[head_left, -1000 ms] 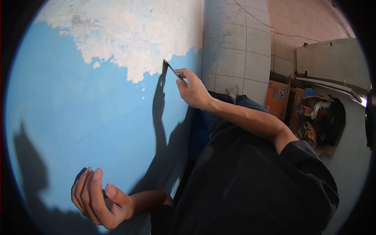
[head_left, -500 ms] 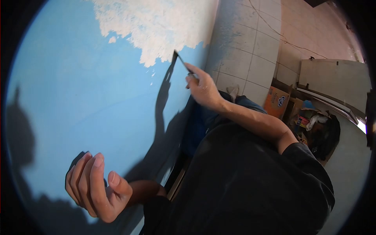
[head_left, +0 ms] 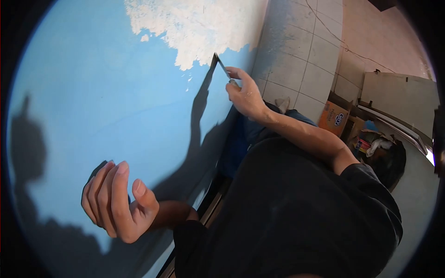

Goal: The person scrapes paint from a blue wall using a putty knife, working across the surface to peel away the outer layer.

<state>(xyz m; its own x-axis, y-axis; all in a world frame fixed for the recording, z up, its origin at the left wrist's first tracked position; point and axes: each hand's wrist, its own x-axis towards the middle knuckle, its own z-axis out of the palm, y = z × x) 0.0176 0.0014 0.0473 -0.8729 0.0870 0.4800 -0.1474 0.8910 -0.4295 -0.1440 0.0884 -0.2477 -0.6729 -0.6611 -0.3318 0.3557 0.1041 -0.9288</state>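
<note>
My right hand (head_left: 246, 95) grips the handle of a thin flat scraper (head_left: 222, 66) at the upper middle. The blade is seen nearly edge-on, its tip at the wall just below a rough whitish patch (head_left: 194, 32). Around that patch the wall (head_left: 116, 106) is light blue. At the lower left my left hand (head_left: 121, 204) is held close to the blue surface, fingers loosely curved and thumb apart, with nothing visible in it. Whether its fingertips touch the wall cannot be told. Shadows of the arm and tool fall across the blue.
Tiled surface (head_left: 289, 51) borders the wall on the right. Farther right are an orange cardboard box (head_left: 333, 116), a dark bag (head_left: 391, 162) with assorted items beside it, and a pale panel (head_left: 398, 92). A thin cable (head_left: 345, 46) runs over the upper right.
The view has shifted slightly, so the wall and patch appear higher and farther right. My left hand has risen a little in view. The scraper stays near the patch's lower edge.
</note>
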